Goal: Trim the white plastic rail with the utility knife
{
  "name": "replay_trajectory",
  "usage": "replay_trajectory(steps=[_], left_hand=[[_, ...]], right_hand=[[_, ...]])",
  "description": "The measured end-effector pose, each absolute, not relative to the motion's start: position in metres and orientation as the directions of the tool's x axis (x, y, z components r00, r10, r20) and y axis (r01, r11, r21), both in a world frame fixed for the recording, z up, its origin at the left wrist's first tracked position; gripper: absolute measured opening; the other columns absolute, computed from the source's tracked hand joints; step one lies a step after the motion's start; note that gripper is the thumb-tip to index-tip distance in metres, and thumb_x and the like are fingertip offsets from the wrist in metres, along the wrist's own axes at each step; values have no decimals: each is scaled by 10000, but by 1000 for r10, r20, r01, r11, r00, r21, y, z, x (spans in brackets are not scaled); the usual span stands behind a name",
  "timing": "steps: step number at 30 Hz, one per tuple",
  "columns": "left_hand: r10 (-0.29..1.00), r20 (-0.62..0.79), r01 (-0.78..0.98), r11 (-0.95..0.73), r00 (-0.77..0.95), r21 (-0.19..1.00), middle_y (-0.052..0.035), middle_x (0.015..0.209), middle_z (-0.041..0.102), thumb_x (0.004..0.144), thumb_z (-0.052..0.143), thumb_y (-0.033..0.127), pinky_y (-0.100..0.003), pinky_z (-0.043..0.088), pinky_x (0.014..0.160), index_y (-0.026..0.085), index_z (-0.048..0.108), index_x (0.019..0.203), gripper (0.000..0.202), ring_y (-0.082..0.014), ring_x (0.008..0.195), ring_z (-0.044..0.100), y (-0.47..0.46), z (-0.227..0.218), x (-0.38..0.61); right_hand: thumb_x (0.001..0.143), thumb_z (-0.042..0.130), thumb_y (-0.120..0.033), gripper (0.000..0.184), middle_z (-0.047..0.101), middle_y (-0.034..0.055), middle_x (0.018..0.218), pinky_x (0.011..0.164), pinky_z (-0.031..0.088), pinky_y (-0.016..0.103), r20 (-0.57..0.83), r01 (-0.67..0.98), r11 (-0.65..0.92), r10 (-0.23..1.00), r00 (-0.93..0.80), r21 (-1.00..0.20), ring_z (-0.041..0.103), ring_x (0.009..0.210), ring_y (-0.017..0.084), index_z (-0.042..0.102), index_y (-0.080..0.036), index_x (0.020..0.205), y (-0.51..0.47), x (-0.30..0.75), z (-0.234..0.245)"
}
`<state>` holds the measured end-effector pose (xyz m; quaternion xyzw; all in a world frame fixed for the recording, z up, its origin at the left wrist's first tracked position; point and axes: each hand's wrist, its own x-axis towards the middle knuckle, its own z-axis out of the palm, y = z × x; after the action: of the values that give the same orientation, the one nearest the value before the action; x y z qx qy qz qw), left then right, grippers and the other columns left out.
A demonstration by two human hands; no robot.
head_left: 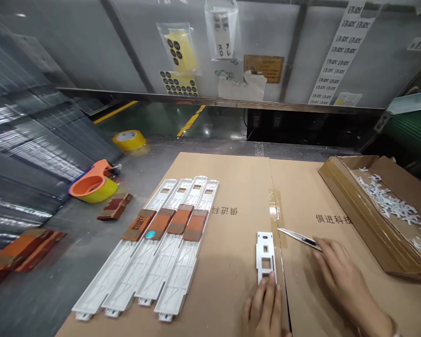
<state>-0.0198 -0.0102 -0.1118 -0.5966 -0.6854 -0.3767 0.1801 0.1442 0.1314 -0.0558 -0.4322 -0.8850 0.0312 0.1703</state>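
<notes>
Nearest the camera, the left hand (pixel 264 306) was laid flat on the cardboard sheet (pixel 238 187), fingers extended and nothing gripped; its fingertips (pixel 271 279) were pressed on the near end of a short white plastic part (pixel 265 256). That part was set lengthwise, pointing away from the viewer, so that most of it lay beyond the fingertips, just left of the taped seam (pixel 274 206) between the two cardboard panels. To the right, the right hand (pixel 340 276) was rested on the cardboard with its fingers loosely curled about the handle of a utility knife (pixel 299 237). How firmly the handle was held could not be told. The blade was directed up and to the left, its tip lying just to the right of the white part's far end, apart from it. Further left on the cardboard, four long white plastic trays (pixel 150 252) were laid side by side at an angle, each crossed near the middle by a brown abrasive block (pixel 168 223). On the grey bench (pixel 73 262) to the left were seen an orange tape dispenser (pixel 93 183), a loose brown block (pixel 114 206), more blocks at the edge (pixel 17 255), and a roll of yellow tape (pixel 129 139). At the right, an open cardboard box (pixel 368 220) was shown holding white plastic offcuts (pixel 389 203).
</notes>
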Motion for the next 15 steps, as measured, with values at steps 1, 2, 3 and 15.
replay_trajectory(steps=[1, 2, 3, 15], left_hand=[[668, 707, 956, 23, -232, 292, -45, 1085, 678, 947, 255, 340, -329, 376, 764, 168, 658, 1045, 449, -184, 1050, 556, -8, -112, -20], [663, 713, 961, 34, -228, 275, -54, 1094, 673, 935, 280, 256, -327, 377, 783, 162, 658, 1048, 406, -186, 1063, 554, -5, -112, -21], [666, 713, 965, 42, -219, 257, -58, 1102, 669, 914, 304, 183, -327, 376, 803, 159, 658, 1051, 380, -189, 1076, 552, -3, -113, -23], [593, 757, 961, 151, -274, 230, -13, 911, 724, 859, 405, 65, -333, 238, 1082, 197, 686, 845, 311, -145, 1245, 440, 9, -131, -17]], right_hand=[[967, 316, -349, 385, 582, 141, 1044, 761, 506, 373, 276, 762, 633, 763, -585, -137, 556, 956, 250, 499, -111, 1208, 147, 137, -58], [966, 317, -356, 392, 580, 145, 1022, 747, 499, 389, 267, 754, 650, 746, -610, -97, 546, 929, 259, 514, -100, 1186, 159, 130, -61], [964, 323, -361, 381, 582, 138, 995, 728, 491, 395, 249, 740, 668, 732, -634, -79, 539, 892, 258, 536, -107, 1153, 167, 125, -65], [967, 352, -246, 198, 550, 55, 778, 594, 441, 266, 268, 605, 792, 602, -752, -83, 534, 703, 166, 522, -149, 995, 158, 121, -58]])
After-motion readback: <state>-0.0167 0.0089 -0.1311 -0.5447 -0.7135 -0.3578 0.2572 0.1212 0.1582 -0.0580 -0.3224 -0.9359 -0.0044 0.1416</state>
